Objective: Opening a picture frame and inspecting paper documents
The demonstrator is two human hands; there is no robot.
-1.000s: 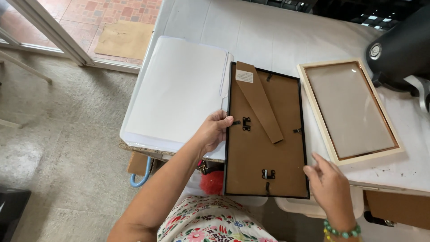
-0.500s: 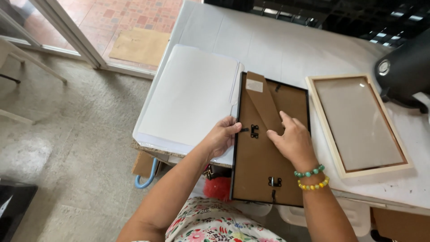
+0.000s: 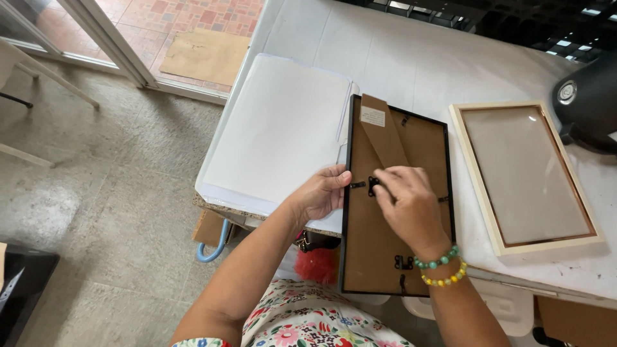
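Note:
A black picture frame (image 3: 421, 138) lies face down on the white table, its brown backing board and folded stand facing up. My left hand (image 3: 319, 193) grips the frame's left edge near the middle. My right hand (image 3: 405, 205) rests on the backing, fingertips on a small black metal clip (image 3: 371, 186) at the left side. Green and yellow bead bracelets circle my right wrist.
A white folder (image 3: 276, 128) lies left of the frame. A pale wooden frame with glass (image 3: 524, 173) lies to the right. A black rounded appliance (image 3: 588, 96) stands at the far right. The table edge (image 3: 222, 209) drops to a grey floor on the left.
My right hand has moved from the frame's lower right corner up across the backing to the clip at the left edge. The left hand has kept its grip.

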